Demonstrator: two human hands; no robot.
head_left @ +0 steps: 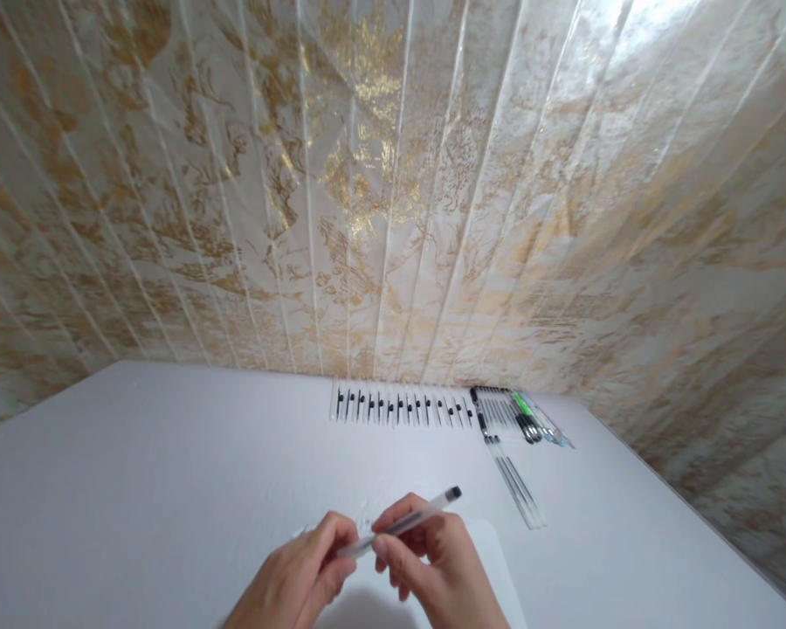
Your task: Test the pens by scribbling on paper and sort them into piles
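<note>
Above the front of the table, my two hands hold one pen (425, 515) with a clear barrel and a black end plug, tilted up to the right. My right hand (442, 550) pinches the middle of the barrel between thumb and fingers. At the lower left end, the fingers of my left hand (311, 559) are closed round the pen's clear end. Whether that end is a separate cap cannot be made out, as the fingers partly cover it. Below the hands is a white, round-cornered sheet or tray (498, 559), partly hidden by them.
Along the table's (170, 454) back edge lies a row of clear pen parts with black bits (403, 409). To its right are black-ended pens (498, 411), a green-marked group (522, 404) and several loose slim pens (514, 480). A gold-patterned curtain (367, 218) hangs behind.
</note>
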